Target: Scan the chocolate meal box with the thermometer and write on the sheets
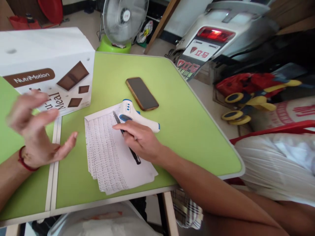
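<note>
My left hand [39, 131] is raised over the left side of the table, in front of a white chocolate-meal box [44, 55]. Its fingers are curved and apart, and it holds nothing. Fingers of my right hand [142, 141] are closed around a dark pen [134, 155], which slants across a stack of paper sheets [105, 147] covered in rows of small writing. Just beyond that hand, a white and blue infrared thermometer [147, 124] lies partly on the sheets. A smartphone [142, 93] with a dark screen rests farther back.
The green table [192, 137] has a pale edge and a seam at left. Behind it stand a fan [125, 19] on a green stool and a white scooter [211, 36]. At right are a red and yellow folded item [256, 95] and a person's white clothing [275, 160].
</note>
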Motion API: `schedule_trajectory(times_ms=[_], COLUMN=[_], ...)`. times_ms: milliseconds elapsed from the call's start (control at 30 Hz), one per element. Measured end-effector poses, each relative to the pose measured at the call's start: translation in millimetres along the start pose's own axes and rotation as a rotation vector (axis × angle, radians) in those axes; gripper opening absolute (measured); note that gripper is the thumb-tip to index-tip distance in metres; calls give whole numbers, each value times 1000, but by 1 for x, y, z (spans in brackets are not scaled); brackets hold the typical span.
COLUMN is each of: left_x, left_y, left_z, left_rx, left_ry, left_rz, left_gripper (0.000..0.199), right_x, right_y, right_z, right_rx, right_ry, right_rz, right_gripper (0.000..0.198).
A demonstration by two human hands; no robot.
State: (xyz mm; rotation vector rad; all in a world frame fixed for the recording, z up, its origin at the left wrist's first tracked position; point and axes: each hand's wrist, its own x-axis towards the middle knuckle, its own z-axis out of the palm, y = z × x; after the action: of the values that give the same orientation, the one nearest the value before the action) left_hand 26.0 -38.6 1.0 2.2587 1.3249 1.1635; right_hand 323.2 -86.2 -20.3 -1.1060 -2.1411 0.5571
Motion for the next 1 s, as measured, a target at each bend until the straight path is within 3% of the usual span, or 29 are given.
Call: schedule_trajectory(times_ms=[33,67,133,233,367,467,533,700,1000], left_x=[-1,-1,0,1,-1,-3,-3,-4,-5], left_y=[7,13,19,18,13,13,13,12,13], left_z=[3,6,12,17,21,23,24,25,24], left_rx=[85,157,215,190,180,152,133,95,96], left_ry=[49,27,-160,-386,-527,-561,-586,-628,-680], left_rz=[325,552,732,719,690,703,701,708,654], left_gripper=[48,43,37,30,30,34,36,40,39], right_x=[1,1,2,2,1,2,4,7,7], right_y=[0,0,1,2,-2,-6,-8,-8,-9], right_z=[0,1,4,12,19,20,21,28,34], right_rx=[90,173,307,449,542,602,603,498,417], right_ry=[38,72,124,177,157,50,40,141,289], right_rz=[-12,-17,-12,-6,35,79,122,259,296], right_gripper=[35,36,39,42,17,31,29,7,9])
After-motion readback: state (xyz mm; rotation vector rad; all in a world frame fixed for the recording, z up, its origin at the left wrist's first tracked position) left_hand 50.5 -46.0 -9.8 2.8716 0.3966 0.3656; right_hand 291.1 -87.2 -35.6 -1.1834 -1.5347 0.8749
